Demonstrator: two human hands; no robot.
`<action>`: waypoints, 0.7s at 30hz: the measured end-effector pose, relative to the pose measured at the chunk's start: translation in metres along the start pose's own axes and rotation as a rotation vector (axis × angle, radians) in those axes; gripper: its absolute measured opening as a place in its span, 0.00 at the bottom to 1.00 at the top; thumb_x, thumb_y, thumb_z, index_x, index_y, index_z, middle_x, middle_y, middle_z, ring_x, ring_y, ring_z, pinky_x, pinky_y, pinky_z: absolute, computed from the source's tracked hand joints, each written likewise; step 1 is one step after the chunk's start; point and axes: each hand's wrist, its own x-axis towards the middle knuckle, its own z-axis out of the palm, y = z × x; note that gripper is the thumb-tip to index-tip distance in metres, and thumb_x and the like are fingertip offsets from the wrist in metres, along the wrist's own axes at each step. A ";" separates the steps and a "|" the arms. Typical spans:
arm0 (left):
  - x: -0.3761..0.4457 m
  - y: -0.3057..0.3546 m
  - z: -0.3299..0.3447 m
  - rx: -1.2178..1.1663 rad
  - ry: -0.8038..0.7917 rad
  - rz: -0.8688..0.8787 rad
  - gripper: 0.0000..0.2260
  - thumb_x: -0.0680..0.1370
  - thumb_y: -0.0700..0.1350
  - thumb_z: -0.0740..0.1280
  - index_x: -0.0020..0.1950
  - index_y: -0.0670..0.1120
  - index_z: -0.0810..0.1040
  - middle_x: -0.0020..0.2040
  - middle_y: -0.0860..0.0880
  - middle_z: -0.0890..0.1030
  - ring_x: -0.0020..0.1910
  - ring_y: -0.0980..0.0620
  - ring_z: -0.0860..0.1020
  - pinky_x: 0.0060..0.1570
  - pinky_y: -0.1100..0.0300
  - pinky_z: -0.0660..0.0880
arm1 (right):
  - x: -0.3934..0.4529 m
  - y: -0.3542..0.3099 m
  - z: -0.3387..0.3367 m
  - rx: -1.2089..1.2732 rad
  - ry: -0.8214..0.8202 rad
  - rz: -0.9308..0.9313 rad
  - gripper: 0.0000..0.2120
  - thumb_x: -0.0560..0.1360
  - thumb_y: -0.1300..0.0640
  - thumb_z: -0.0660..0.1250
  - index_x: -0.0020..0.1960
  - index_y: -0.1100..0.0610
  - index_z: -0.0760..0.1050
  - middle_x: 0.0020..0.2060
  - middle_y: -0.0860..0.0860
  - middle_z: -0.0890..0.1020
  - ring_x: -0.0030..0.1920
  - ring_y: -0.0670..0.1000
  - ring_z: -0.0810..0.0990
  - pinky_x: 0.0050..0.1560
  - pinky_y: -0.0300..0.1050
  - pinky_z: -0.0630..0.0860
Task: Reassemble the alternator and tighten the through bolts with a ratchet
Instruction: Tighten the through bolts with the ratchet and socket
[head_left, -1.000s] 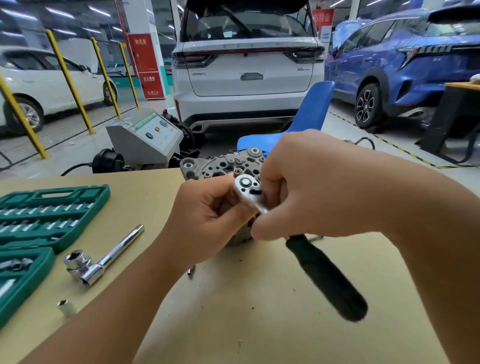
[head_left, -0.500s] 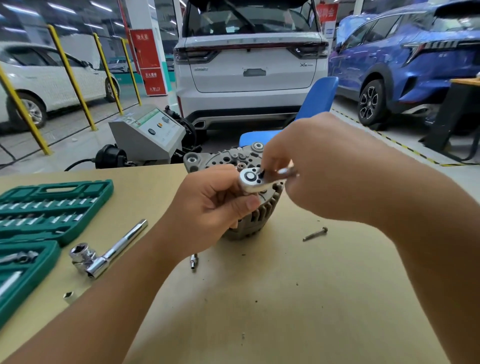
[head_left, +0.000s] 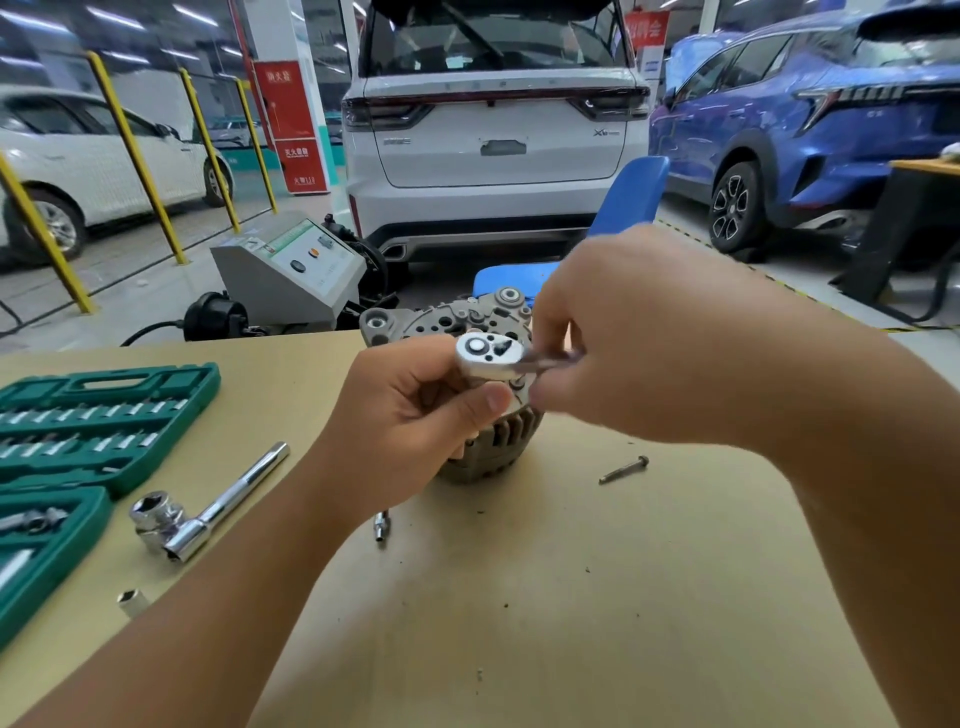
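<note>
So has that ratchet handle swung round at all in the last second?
Yes. The ratchet keeps its head over the alternator, but the handle has swung from pointing toward the person, over the table, round to the right, now hidden in the right hand.

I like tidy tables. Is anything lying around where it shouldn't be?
Yes. A loose bolt lies on the table right of the alternator, not fitted yet. A small socket and a bit sit outside the green tool case. Nothing looks spilled or broken.
</note>
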 end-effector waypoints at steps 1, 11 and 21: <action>0.000 0.000 0.000 -0.015 0.012 -0.008 0.09 0.79 0.45 0.72 0.53 0.40 0.85 0.36 0.53 0.80 0.28 0.56 0.75 0.28 0.65 0.72 | 0.000 -0.002 -0.002 -0.002 -0.099 -0.011 0.16 0.67 0.41 0.69 0.45 0.53 0.82 0.33 0.45 0.80 0.35 0.50 0.79 0.37 0.46 0.79; 0.000 0.000 -0.002 0.016 0.004 -0.034 0.04 0.80 0.44 0.72 0.52 0.43 0.84 0.34 0.55 0.80 0.25 0.57 0.76 0.27 0.65 0.72 | 0.001 0.010 0.001 -0.013 0.007 0.021 0.04 0.72 0.51 0.71 0.45 0.50 0.80 0.35 0.47 0.80 0.32 0.48 0.77 0.28 0.41 0.73; 0.000 0.001 0.000 0.010 -0.029 0.020 0.05 0.79 0.46 0.71 0.53 0.52 0.84 0.36 0.59 0.80 0.28 0.59 0.74 0.29 0.67 0.71 | -0.004 0.006 -0.001 -0.051 0.075 0.025 0.05 0.73 0.53 0.68 0.48 0.49 0.79 0.38 0.46 0.79 0.37 0.48 0.76 0.38 0.46 0.73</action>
